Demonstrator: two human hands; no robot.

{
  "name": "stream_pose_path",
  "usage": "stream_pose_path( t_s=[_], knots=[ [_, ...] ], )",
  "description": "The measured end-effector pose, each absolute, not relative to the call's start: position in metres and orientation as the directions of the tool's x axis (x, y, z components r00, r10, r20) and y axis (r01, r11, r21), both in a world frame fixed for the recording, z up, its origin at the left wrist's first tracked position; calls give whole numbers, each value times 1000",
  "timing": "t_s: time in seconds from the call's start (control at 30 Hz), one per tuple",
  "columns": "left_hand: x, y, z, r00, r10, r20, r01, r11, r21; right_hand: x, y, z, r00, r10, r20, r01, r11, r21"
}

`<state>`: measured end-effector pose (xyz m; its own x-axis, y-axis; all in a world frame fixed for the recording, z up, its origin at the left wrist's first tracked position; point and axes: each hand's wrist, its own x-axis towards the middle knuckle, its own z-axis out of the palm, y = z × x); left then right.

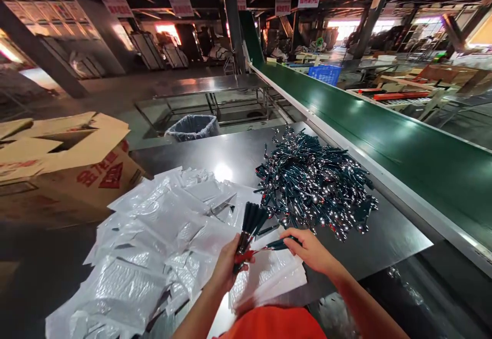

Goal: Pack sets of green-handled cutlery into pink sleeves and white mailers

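My left hand (228, 267) is closed round a fanned bunch of dark-handled utensils (251, 221), held upright over the table. My right hand (309, 249) pinches a single dark-handled utensil (277, 245) and holds it level, its tip toward the bunch. Just beyond both hands lies a big pile of the same dark-handled, shiny-headed utensils (315, 185) on the steel table (384, 236). Under and to the left of my hands spreads a heap of white plastic pouches (154, 241).
A green conveyor belt (384, 144) runs along the table's right side. An open cardboard box (69, 164) stands to the left. A lined bin (192, 127) sits behind the table, with another steel table (207, 85) further back. A blue crate (325, 74) is far off.
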<state>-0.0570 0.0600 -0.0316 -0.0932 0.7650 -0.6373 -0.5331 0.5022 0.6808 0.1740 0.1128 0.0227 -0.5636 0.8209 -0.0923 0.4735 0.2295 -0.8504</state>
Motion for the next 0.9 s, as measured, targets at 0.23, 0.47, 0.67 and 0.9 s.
stream_pose_path(
  t_s=[0.23, 0.47, 0.67, 0.9],
  knots=[
    [-58, 52, -30, 31, 790, -613, -392, 574, 719, 179, 118, 37, -698, 713, -63, 505, 428, -750],
    [-57, 49, -22, 187, 796, -576, -306, 604, 736, 188, 123, 53, -754, 656, -14, 466, 521, -715],
    [-55, 48, -27, 183, 782, -596, -298, 621, 724, 180, 121, 56, -744, 668, -1, 469, 521, -713],
    [-59, 49, -33, 84, 836, -543, -349, 535, 770, 178, 120, 45, -628, 774, -78, 533, 355, -768]
  ],
)
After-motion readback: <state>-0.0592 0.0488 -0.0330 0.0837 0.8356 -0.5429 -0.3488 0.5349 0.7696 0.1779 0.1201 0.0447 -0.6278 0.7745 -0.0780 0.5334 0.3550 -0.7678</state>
